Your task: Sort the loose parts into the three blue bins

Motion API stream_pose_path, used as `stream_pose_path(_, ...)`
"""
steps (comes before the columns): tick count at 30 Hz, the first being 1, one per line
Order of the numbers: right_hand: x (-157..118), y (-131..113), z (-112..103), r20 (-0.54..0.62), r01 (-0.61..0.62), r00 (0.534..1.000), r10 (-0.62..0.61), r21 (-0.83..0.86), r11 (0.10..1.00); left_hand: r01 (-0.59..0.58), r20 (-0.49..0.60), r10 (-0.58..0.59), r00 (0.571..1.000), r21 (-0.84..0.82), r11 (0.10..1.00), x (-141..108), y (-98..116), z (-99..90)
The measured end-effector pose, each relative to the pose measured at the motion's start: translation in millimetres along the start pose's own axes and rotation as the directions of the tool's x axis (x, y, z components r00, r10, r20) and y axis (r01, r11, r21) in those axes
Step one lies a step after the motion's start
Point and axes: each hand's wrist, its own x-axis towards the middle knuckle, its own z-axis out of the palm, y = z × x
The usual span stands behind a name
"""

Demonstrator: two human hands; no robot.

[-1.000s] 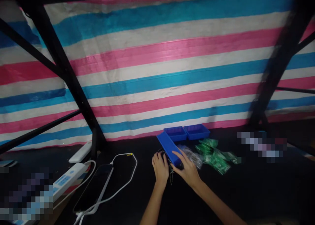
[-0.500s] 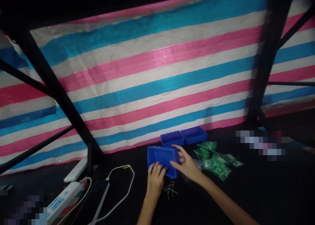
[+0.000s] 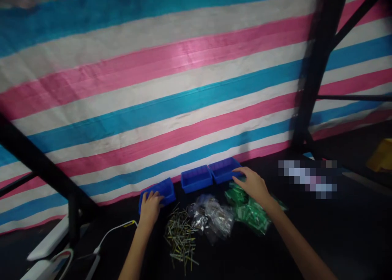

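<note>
My left hand [image 3: 150, 206] holds the near side of a shallow blue plastic tray [image 3: 167, 191], its fingers bent over the rim. This tray stands at an angle on the black table, close to the striped sheet. My right hand [image 3: 252, 186] is open, thumb and fingers apart, by the near right corner of another blue tray [image 3: 225, 170]. Under and beside that hand lie green plastic packets [image 3: 252, 214]. Between my hands are clear plastic bags [image 3: 214, 216] and a loose pile of thin metallic and yellowish sticks [image 3: 183, 237].
A third blue tray [image 3: 196, 179] stands between the other two. White power strips [image 3: 49, 239] and a white cable [image 3: 114, 230] lie at the left. Black frame legs [image 3: 312, 76] rise on both sides before the striped sheet [image 3: 183, 88]. Something yellow [image 3: 381, 155] is at far right.
The blue tray that both hands held has moved left and back to the table near the sheet. My right hand has let go and moved right. The stick pile and clear bags are uncovered.
</note>
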Motion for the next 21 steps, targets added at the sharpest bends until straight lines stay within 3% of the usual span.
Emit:
stream_pose_path(5,-9.9,40.9,16.9,0.028,-0.112,0.991,0.132,-0.364,0.925,-0.018,-0.018,0.017,1.000,-0.010,1.000,10.8,16.9,13.8)
stream_pose_path(8,-16.9,54.0,29.0,0.030,-0.142,0.985,0.172,-0.440,0.887,0.012,-0.034,-0.013,0.999,-0.019,1.000,13.6,22.8,14.5)
stream_pose_path(13,-16.7,63.5,31.2,0.026,-0.161,0.983,0.181,-0.346,0.924,0.063,-0.062,-0.065,0.996,-0.040,0.997,13.6,29.1,15.4)
stream_pose_path(18,-14.9,63.9,32.4,-0.010,-0.103,0.995,0.104,-0.220,0.970,0.128,-0.055,-0.130,0.990,-0.036,0.991,14.9,28.9,18.1)
stream_pose_path(21,-15.1,61.4,33.3,-0.038,-0.099,0.995,0.094,-0.164,0.981,0.109,-0.044,-0.112,0.993,-0.065,0.992,16.3,29.5,17.9)
